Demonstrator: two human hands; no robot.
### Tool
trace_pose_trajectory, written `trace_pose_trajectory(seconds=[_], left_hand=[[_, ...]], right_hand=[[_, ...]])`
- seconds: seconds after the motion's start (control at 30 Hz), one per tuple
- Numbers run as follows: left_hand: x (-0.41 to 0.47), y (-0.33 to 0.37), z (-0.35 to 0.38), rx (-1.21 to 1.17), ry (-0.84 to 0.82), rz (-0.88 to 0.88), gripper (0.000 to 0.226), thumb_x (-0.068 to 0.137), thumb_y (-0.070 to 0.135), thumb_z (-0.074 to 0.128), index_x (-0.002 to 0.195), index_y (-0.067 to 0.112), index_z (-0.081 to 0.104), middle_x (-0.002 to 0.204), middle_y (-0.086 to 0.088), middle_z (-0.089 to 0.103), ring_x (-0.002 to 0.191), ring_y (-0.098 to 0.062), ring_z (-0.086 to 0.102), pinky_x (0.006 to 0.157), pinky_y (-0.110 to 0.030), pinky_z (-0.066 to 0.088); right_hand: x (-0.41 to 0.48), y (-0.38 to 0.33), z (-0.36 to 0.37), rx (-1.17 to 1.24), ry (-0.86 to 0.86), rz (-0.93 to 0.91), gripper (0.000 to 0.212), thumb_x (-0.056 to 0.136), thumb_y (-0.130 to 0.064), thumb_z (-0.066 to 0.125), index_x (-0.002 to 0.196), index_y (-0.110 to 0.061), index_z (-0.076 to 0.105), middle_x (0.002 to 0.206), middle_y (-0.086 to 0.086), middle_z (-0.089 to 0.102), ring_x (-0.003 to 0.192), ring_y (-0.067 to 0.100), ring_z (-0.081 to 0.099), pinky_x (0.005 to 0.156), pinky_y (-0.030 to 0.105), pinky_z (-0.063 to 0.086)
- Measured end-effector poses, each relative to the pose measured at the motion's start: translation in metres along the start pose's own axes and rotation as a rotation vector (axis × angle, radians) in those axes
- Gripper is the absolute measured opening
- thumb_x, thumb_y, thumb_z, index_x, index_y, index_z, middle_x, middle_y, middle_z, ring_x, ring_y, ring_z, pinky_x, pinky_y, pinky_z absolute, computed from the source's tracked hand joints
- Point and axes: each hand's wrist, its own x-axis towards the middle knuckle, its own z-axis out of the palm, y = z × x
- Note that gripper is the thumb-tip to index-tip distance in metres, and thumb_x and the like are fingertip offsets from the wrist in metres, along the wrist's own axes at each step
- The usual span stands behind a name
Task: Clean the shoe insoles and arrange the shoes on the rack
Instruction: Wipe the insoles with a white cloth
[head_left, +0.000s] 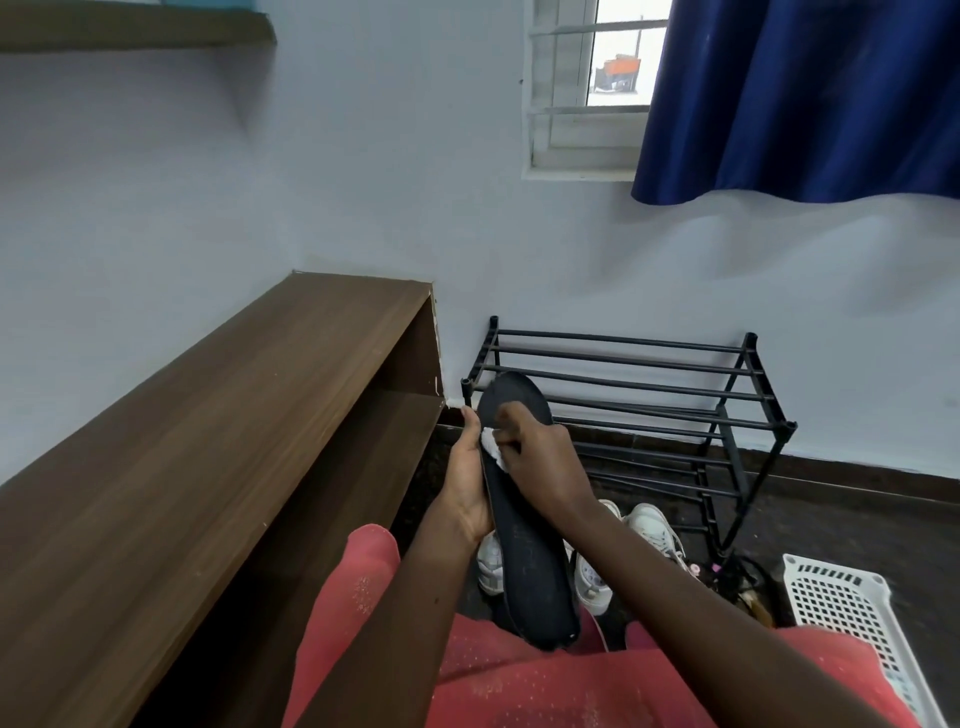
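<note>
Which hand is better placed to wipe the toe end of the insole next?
Right. The right hand holds the white cloth against the insole just below the toe end, while the left hand grips the insole's edge to steady it.

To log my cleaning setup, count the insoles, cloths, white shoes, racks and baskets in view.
Black insole: 1
Cloth: 1
White shoes: 3 showing, arm hides part
Rack: 1
Basket: 1
Total: 7

Matt black insole (524, 551) and a soft-looking white wipe (491, 447). Black metal rack (623, 364) with a faint sheen. Smooth, matt brown wood-grain shelf (234, 405). Glossy blue cloth curtain (805, 93). White perforated plastic basket (841, 597).
</note>
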Motion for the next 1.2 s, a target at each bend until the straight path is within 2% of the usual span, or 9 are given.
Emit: trace_pose_trajectory(seconds=[0.23,0.37,0.47,0.67,0.77,0.9,1.0,1.1,1.2], left_hand=[[-0.005,-0.001,0.01,0.084,-0.016,-0.001,0.06,0.092,0.06,0.037,0.099,0.014,0.076,0.106,-0.015,0.07,0.096,-0.026,0.067,0.087,-0.039,0.05],[-0.009,0.001,0.009,0.142,-0.011,-0.035,0.067,0.089,0.065,0.038,0.116,0.011,0.066,0.107,-0.016,0.069,0.091,-0.029,0.068,0.08,-0.043,0.053],[-0.012,0.003,0.008,0.132,0.001,-0.037,0.069,0.09,0.066,0.034,0.117,0.01,0.066,0.109,-0.018,0.068,0.093,-0.028,0.068,0.081,-0.04,0.054],[-0.001,0.007,-0.004,0.127,0.112,0.001,0.078,0.081,0.075,0.036,0.101,0.007,0.068,0.09,-0.015,0.069,0.092,-0.026,0.066,0.092,-0.038,0.048],[0.002,0.011,-0.012,0.195,0.147,-0.022,0.091,0.08,0.08,0.024,0.095,0.004,0.071,0.083,-0.016,0.071,0.081,-0.025,0.07,0.081,-0.036,0.053],[-0.004,0.001,-0.002,0.226,0.099,-0.054,0.076,0.086,0.072,0.031,0.07,0.011,0.074,0.069,-0.011,0.069,0.069,-0.019,0.07,0.066,-0.03,0.055],[-0.01,0.0,0.008,0.177,0.081,-0.058,0.057,0.091,0.059,0.041,0.1,0.012,0.071,0.091,-0.014,0.072,0.087,-0.024,0.069,0.075,-0.034,0.054],[-0.013,0.001,0.008,0.194,0.077,-0.061,0.066,0.091,0.061,0.038,0.122,0.008,0.062,0.111,-0.02,0.066,0.095,-0.03,0.066,0.079,-0.039,0.055],[-0.014,0.002,0.009,0.209,0.07,-0.08,0.073,0.089,0.064,0.039,0.125,0.005,0.059,0.112,-0.022,0.065,0.089,-0.034,0.065,0.08,-0.045,0.054]], right_hand=[[0.037,0.006,-0.005,-0.16,0.094,-0.042,0.019,0.092,-0.005,0.046,0.11,-0.001,0.05,0.092,0.02,0.067,0.08,0.037,0.062,0.06,0.036,0.041],[0.05,0.016,-0.009,0.001,0.17,0.169,0.028,0.089,0.004,0.044,0.115,-0.001,0.05,0.106,0.02,0.066,0.097,0.033,0.062,0.075,0.035,0.05],[0.038,0.015,-0.007,0.027,0.137,0.108,0.028,0.089,0.001,0.05,0.116,-0.006,0.053,0.105,0.015,0.069,0.097,0.028,0.065,0.076,0.028,0.047],[-0.007,-0.008,0.006,-0.029,0.038,-0.099,0.027,0.094,-0.013,0.051,0.121,-0.01,0.053,0.089,0.015,0.071,0.078,0.033,0.066,0.064,0.036,0.05],[-0.021,-0.008,0.009,0.008,-0.025,-0.067,0.028,0.096,-0.015,0.049,0.123,-0.014,0.051,0.092,0.009,0.072,0.08,0.029,0.067,0.069,0.037,0.053],[-0.011,-0.002,0.005,-0.019,0.022,-0.073,0.028,0.094,-0.012,0.052,0.121,-0.008,0.053,0.092,0.014,0.071,0.08,0.033,0.066,0.065,0.037,0.051],[0.013,0.003,0.002,-0.074,0.086,-0.083,0.025,0.093,-0.01,0.053,0.117,-0.003,0.053,0.087,0.017,0.07,0.075,0.035,0.065,0.06,0.037,0.047],[0.039,0.014,-0.001,-0.147,0.127,-0.032,0.025,0.091,-0.002,0.048,0.115,-0.001,0.05,0.082,0.02,0.067,0.074,0.04,0.062,0.057,0.037,0.043],[0.052,0.022,-0.008,-0.057,0.147,0.094,0.037,0.09,0.001,0.046,0.125,-0.007,0.047,0.1,0.019,0.068,0.093,0.035,0.063,0.074,0.04,0.052]])
